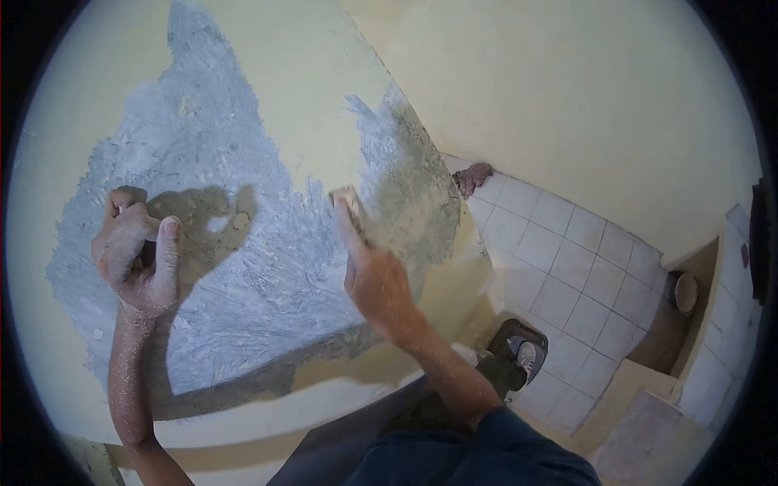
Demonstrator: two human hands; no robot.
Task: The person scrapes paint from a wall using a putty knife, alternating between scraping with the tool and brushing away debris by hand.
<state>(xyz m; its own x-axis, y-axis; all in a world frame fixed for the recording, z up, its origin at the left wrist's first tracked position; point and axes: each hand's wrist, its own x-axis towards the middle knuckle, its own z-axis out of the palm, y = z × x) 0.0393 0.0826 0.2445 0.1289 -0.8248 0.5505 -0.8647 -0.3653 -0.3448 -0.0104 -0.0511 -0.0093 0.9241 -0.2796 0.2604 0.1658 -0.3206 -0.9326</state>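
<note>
A large patch of rough grey-blue surface (267,259) shows through the pale yellow paint (308,89) on the wall in front of me. My right hand (381,292) is closed round a small scraper (347,198), its index finger stretched along the tool. The scraper's end lies at the border between the yellow paint and the bare patch. Further left, my left hand (136,255) is raised before the grey surface, dusty, with bent fingers and the thumb standing apart. Nothing shows in its grasp, and its shadow falls on the wall beside it.
Pale square floor tiles (559,251) lie below on the right. A crumpled reddish-brown cloth (472,178) rests at the wall's foot. My shoe (527,356) is near a dark tray-like object (519,328). A round bowl (686,292) stands in a recess at the far right.
</note>
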